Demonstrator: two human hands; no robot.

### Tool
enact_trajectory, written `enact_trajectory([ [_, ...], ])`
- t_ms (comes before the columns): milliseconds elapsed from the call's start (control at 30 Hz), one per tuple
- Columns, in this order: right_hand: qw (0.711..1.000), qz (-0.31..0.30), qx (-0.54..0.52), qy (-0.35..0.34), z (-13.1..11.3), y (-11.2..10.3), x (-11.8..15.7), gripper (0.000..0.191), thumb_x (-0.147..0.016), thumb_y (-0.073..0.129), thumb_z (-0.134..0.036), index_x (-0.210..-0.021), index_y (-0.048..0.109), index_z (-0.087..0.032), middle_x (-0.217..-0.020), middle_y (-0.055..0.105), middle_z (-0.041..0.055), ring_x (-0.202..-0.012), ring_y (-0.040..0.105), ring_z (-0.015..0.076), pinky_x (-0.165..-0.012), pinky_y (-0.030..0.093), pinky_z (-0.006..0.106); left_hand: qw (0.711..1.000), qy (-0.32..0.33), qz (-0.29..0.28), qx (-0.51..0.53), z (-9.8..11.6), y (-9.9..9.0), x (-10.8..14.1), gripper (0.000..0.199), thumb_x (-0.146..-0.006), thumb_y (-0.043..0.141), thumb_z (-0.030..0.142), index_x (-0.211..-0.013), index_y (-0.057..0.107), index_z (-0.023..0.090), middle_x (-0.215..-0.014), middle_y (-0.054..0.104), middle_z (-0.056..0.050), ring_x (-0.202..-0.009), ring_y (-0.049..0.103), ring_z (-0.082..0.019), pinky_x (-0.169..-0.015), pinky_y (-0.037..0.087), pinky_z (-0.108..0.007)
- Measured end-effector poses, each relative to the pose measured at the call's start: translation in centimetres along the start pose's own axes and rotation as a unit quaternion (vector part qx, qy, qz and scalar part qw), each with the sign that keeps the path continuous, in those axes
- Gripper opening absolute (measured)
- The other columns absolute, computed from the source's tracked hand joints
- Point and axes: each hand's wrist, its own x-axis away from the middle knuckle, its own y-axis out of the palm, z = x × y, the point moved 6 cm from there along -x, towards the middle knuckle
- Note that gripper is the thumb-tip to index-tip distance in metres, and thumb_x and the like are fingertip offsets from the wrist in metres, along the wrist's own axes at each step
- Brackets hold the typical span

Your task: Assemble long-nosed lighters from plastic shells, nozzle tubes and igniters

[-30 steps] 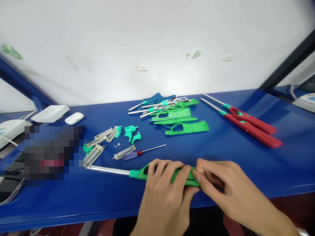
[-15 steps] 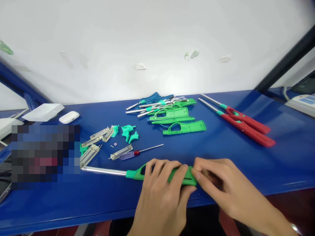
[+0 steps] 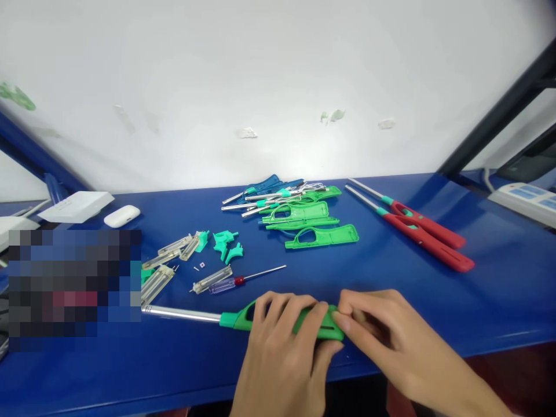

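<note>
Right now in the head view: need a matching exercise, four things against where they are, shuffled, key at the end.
Things
1. screwdriver
2. red lighters
3. green lighter
4. rounded white case

Places
A. gripped by the left hand
B. on the left of the picture, near a white box
C. beside a clear plastic piece
D. side by side on the right of the picture

Pairs: 1-C, 2-D, 3-A, 4-B
</note>
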Motion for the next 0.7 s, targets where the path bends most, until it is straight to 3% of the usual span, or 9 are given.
enact_trajectory([
  [167, 0.998, 0.057, -0.023, 0.012, 0.2, -0.6, 0.0, 0.053, -0.113, 0.035, -0.059, -0.074, 0.046, -0.025, -0.066, 0.055, -0.0017, -0.063, 0.053, 0.0176, -0.062, 0.045, 0.03, 1.0, -0.004, 0.001, -0.003, -0.1, 0.1, 0.1, 0.016, -0.102, 0.068, 0.025, -0.118, 0.069, 0.023, -0.111, 0.078, 0.0, -0.097, 0.071, -0.022, -0.088, 0.051, -0.044],
  [333, 0.999, 0.024, -0.015, 0.028, 0.7, 0.2, -0.3, 0.05, -0.114, 0.046, -0.048, -0.071, 0.038, -0.024, -0.062, 0.045, -0.006, -0.055, 0.039, 0.0123, -0.053, 0.035, 0.027, 1.0, -0.008, -0.005, 0.002, -0.1, 0.1, 0.0, 0.015, -0.101, 0.068, 0.022, -0.116, 0.069, 0.024, -0.108, 0.078, 0.001, -0.093, 0.071, -0.021, -0.087, 0.052, -0.045],
  [700, 0.999, 0.008, -0.017, 0.035, 1.0, 0.3, -0.1, 0.05, -0.113, 0.046, -0.048, -0.071, 0.039, -0.024, -0.063, 0.046, -0.0056, -0.057, 0.04, 0.0123, -0.055, 0.034, 0.027, 1.0, -0.009, -0.007, -0.008, 0.0, 0.2, 0.2, 0.02, -0.102, 0.067, 0.026, -0.122, 0.068, 0.022, -0.11, 0.077, -0.001, -0.096, 0.071, -0.023, -0.087, 0.052, -0.045],
])
